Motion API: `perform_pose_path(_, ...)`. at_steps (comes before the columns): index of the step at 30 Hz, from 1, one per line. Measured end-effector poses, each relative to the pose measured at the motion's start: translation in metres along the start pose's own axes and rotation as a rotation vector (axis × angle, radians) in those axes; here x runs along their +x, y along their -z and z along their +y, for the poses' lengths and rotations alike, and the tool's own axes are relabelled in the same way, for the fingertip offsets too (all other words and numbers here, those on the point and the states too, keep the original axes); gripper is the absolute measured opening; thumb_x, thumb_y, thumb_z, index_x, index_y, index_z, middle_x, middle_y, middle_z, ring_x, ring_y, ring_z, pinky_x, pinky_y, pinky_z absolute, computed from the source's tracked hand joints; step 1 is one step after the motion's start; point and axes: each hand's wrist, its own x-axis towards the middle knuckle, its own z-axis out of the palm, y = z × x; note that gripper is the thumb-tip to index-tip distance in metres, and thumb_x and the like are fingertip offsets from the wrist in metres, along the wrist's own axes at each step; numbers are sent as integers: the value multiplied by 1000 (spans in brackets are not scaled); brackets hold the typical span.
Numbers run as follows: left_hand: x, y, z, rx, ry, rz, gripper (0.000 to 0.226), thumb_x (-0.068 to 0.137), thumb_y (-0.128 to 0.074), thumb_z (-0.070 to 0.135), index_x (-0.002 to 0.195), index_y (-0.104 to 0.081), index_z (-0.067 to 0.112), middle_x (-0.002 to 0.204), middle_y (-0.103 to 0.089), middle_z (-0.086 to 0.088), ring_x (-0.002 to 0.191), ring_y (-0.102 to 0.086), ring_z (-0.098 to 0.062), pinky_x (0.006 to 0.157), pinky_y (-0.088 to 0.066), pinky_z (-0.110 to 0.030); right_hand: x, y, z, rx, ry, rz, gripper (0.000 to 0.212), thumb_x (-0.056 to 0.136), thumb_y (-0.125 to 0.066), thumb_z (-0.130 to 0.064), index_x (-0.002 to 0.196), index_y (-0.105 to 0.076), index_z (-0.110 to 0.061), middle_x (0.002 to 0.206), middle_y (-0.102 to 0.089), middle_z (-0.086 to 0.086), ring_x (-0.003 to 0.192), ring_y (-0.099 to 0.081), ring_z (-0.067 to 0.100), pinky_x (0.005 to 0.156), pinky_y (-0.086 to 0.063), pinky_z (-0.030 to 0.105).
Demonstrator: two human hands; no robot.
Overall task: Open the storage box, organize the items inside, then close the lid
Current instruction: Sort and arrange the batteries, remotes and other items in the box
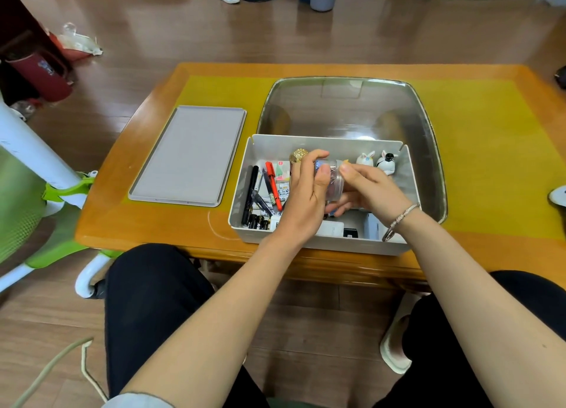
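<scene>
A wooden surface (128,174) with a yellow mat (490,150) carries everything. The biggest thing on it is a clear plastic tub (346,107), set toward the far edge, right of centre. In front of the tub, at the near edge, stands the white storage box (324,243), open on top. Its flat grey lid (190,156) lies apart on the left side of the surface.

Inside the box, pens and markers (266,190) crowd the left end, with small batteries (257,220) at the near left corner. Two small animal figurines (376,161) stand in the far right corner, and a gold ornament (298,155) shows near the far wall.

Over the middle of the box, the left hand (306,193) wraps its fingers around a small clear jar (335,177). The right hand (373,190), a bracelet (401,217) at its wrist, holds the jar from the other side with curled fingers.
</scene>
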Motion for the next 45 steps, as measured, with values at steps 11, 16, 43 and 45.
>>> perform_pose_path(11, 0, 10, 2, 143, 32, -58, 47, 104, -27, 39, 149, -25, 29, 150, -31, -1, 138, -22, -14, 107, -18, -26, 4, -1, 2, 185, -29, 16, 34, 98, -42, -27, 111, -57, 0, 89, -65, 27, 64, -68, 26, 59, -57, 26)
perform_pose_path(16, -8, 16, 0, 4, 162, -62, 57, 102, -31, 39, 154, -14, 22, 156, -26, -1, 143, -24, -15, 117, -27, -42, 17, -5, 4, 80, -22, 31, 36, 95, -49, -27, 119, -57, -2, 102, -51, 48, 70, -67, 30, 61, -58, 27)
perform_pose_path(43, 39, 61, -41, 1121, 510, -630, 67, 101, -27, 43, 154, 1, 13, 161, 3, -16, 146, 4, -40, 118, -12, -50, 59, -12, 16, -154, 64, 271, 25, 84, -67, -31, 105, -53, -32, 97, -64, 3, 73, -66, 37, 61, -58, 45)
perform_pose_path(45, 37, 58, -37, 1249, 500, -666, 67, 100, -27, 43, 154, -2, 11, 159, -13, -18, 145, -7, -41, 115, -17, -48, 60, -11, 15, -136, 73, 269, 25, 84, -68, -29, 104, -53, -32, 100, -64, 6, 73, -66, 38, 63, -58, 49)
